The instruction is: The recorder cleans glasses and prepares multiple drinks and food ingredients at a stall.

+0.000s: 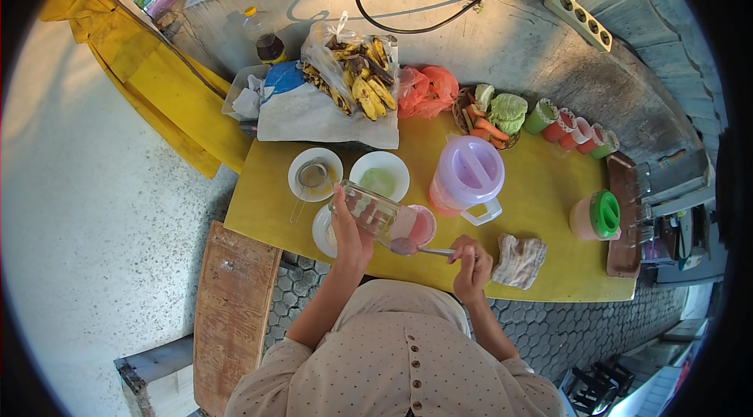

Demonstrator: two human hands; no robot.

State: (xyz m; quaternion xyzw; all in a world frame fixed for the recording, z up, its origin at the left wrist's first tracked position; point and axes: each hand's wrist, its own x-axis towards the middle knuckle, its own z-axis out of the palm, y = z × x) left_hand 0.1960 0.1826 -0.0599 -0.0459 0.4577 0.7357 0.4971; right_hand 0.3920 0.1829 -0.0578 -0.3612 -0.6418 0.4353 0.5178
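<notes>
My left hand (pixel 351 233) is wrapped round a clear drinking glass (pixel 362 207), tilted almost onto its side. Its mouth points right, beside a small cup (pixel 424 222) of pink contents. In my right hand (pixel 472 269) is a metal spoon (pixel 405 246), its bowl at the glass's mouth with something pinkish on it. Behind the glass stands a white bowl (pixel 390 164) with pale green contents. Left of it, a strainer (pixel 311 174) rests over another white bowl (pixel 329 155). A third white bowl (pixel 320 238) is partly hidden by my left hand.
A lilac-lidded pitcher (pixel 469 174) and a folded cloth (pixel 519 261) stand on the yellow table (pixel 549 193). Bananas (pixel 369 91), a red plastic bag (pixel 427 91) and a vegetable basket (pixel 494 115) line the back. At right are a green-lidded jug (pixel 598 217) and a brown tray (pixel 622 252).
</notes>
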